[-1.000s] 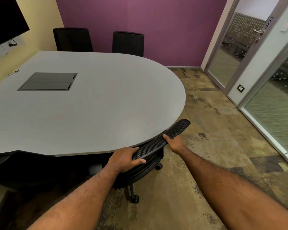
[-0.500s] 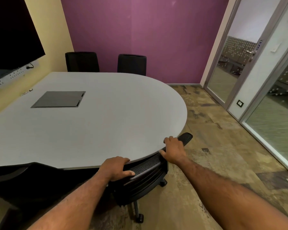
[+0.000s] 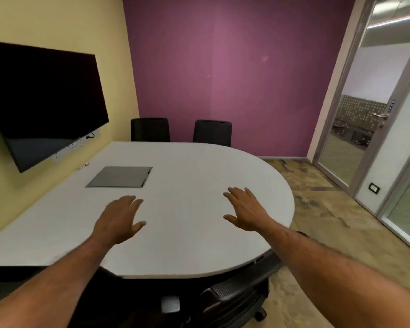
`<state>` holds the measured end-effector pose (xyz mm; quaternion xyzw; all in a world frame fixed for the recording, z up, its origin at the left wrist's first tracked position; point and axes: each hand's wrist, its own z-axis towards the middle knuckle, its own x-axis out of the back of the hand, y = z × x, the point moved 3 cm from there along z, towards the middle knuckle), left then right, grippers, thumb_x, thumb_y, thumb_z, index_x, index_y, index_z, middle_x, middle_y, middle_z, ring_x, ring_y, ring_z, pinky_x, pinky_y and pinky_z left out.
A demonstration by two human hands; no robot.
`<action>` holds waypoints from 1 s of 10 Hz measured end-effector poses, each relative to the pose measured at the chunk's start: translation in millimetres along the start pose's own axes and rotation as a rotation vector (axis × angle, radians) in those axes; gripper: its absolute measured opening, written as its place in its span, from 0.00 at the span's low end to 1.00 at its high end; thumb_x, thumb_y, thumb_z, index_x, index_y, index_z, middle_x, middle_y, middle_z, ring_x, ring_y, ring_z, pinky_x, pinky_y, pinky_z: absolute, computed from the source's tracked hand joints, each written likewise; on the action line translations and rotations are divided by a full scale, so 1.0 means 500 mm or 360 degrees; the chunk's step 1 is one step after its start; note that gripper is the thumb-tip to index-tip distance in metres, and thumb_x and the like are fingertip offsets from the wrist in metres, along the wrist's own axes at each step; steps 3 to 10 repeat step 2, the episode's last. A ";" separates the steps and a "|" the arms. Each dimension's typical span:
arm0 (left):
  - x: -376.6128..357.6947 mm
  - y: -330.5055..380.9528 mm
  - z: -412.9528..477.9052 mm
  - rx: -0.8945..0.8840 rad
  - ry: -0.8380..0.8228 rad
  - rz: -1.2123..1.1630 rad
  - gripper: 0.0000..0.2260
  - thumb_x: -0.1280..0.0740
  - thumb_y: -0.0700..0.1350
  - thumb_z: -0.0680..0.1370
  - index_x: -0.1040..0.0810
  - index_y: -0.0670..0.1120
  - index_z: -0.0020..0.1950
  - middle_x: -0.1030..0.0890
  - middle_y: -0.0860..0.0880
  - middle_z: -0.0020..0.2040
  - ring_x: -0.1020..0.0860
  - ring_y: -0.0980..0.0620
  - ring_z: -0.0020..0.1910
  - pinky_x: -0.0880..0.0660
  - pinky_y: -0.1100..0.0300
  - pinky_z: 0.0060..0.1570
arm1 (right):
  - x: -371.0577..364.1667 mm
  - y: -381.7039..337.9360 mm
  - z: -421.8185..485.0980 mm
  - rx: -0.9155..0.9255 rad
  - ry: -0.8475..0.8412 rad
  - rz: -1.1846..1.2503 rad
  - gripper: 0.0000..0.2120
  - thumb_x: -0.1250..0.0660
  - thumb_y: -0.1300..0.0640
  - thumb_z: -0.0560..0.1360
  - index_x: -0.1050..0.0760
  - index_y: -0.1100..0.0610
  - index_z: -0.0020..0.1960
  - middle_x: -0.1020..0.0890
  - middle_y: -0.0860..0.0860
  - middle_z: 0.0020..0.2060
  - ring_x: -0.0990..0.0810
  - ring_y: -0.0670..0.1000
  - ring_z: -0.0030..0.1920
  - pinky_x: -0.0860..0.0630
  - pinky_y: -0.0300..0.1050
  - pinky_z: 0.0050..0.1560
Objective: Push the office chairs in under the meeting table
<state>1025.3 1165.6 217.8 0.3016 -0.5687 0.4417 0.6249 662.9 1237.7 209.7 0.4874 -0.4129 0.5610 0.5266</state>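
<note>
A black mesh office chair (image 3: 237,292) sits tucked against the near rounded edge of the grey meeting table (image 3: 199,233), its back just below the tabletop rim. My left hand (image 3: 120,218) and my right hand (image 3: 245,210) hover over the tabletop, fingers spread, palms down, holding nothing. Two more black chairs, one (image 3: 150,129) on the left and one (image 3: 212,132) on the right, stand pushed in at the table's far side, against the purple wall.
A dark screen (image 3: 40,100) hangs on the yellow wall at left. A grey cable hatch (image 3: 120,177) is set into the tabletop. A glass door (image 3: 355,143) and glass partition line the right side, with patterned carpet (image 3: 322,209) between them and the table.
Both hands have let go of the near chair's back and risen over the tabletop with fingers spread. The view has tilted upward, and the chair now sits closer under the table edge.
</note>
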 end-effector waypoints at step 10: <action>0.207 -0.086 0.062 0.0039 0.0531 0.0163 0.35 0.29 0.58 0.75 0.33 0.43 0.77 0.32 0.41 0.76 0.33 0.41 0.73 0.37 0.46 0.73 | 0.186 -0.008 0.108 0.0057 0.0254 -0.0131 0.36 0.40 0.37 0.81 0.46 0.53 0.81 0.45 0.53 0.82 0.48 0.55 0.81 0.55 0.56 0.81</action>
